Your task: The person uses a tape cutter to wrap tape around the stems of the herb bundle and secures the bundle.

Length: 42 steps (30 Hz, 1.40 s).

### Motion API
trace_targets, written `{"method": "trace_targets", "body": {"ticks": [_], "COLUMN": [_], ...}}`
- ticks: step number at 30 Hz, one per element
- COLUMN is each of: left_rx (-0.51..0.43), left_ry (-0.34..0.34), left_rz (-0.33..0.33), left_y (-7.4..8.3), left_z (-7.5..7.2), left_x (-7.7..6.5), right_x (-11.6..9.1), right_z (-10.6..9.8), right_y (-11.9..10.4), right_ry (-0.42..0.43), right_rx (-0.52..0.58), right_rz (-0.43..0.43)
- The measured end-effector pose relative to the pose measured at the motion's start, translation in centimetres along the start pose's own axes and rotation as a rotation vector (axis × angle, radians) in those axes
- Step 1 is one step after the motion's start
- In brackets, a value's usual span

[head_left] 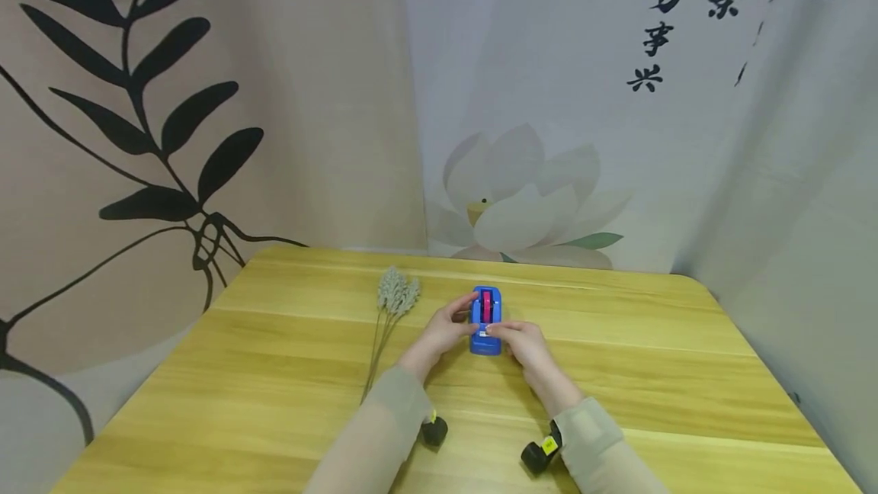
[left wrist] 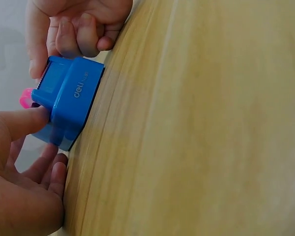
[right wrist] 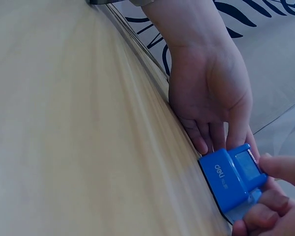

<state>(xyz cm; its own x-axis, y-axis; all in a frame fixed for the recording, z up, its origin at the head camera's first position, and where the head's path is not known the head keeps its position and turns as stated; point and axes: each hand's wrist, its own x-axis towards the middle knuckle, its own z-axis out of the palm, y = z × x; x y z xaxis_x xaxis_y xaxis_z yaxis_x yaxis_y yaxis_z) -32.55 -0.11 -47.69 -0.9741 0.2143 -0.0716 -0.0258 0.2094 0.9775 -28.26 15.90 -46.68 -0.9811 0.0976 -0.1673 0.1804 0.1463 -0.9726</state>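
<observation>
A blue tape dispenser (head_left: 485, 345) with a pink core (head_left: 487, 305) stands on the wooden table, its serrated cutter end towards me. My left hand (head_left: 444, 330) grips its left side, thumb on top and the other fingers low along the side, as the left wrist view shows. From the right, my right hand (head_left: 524, 341) reaches over the cutter end. One of its digits (left wrist: 37, 54) touches the serrated edge, while other fingers (left wrist: 87, 37) curl beside the dispenser. Whether it pinches a tape end cannot be made out.
Dried grey-green flower stems (head_left: 396, 296) lie on the table (head_left: 288, 402) left of my left hand. Behind the table hangs a printed cloth (head_left: 329, 97) with leaves, a lotus and writing. Dark wrist cameras (head_left: 434, 431) sit under both sleeves.
</observation>
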Motion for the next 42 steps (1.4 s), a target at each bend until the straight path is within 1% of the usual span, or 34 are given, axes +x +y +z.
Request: {"method": "trace_targets", "body": {"ticks": [7, 13, 18, 21, 26, 33, 36, 40, 42], "left_rx": [0.003, -0.007, -0.022, -0.013, -0.009, -0.019, -0.017, -0.017, -0.013], "left_ry": [0.0, 0.001, 0.002, 0.0, -0.001, -0.006, -0.004, -0.006, -0.011], "left_rz": [0.0, -0.006, -0.014, -0.009, -0.01, -0.014, -0.011, -0.003, 0.01], "left_y": [0.1, 0.1, 0.3, 0.4, 0.2, 0.1, 0.2, 0.2, 0.2], "left_z": [-0.1, 0.0, 0.0, 0.1, 0.1, -0.1, -0.2, -0.2, -0.1], "left_x": [-0.1, -0.1, -0.2, -0.2, -0.2, -0.4, -0.5, -0.5, -0.4], "right_x": [0.1, 0.0, -0.2, -0.3, -0.8, -1.5, -1.9, -2.3, -2.4], "right_z": [0.3, 0.3, 0.1, 0.0, 0.1, -0.1, -0.1, 0.0, 0.0], "right_y": [0.1, -0.2, -0.5, -0.6, -0.5, -0.4, -0.3, -0.1, 0.1], "right_ry": [0.021, 0.007, 0.004, 0.011, 0.0, -0.023, -0.042, -0.074, -0.077], "right_rx": [0.06, 0.108, 0.098, 0.086, 0.07, 0.004, 0.029, 0.094, 0.114], "right_rz": [0.028, 0.047, 0.057, 0.062, 0.049, 0.036, 0.044, 0.069, 0.081]}}
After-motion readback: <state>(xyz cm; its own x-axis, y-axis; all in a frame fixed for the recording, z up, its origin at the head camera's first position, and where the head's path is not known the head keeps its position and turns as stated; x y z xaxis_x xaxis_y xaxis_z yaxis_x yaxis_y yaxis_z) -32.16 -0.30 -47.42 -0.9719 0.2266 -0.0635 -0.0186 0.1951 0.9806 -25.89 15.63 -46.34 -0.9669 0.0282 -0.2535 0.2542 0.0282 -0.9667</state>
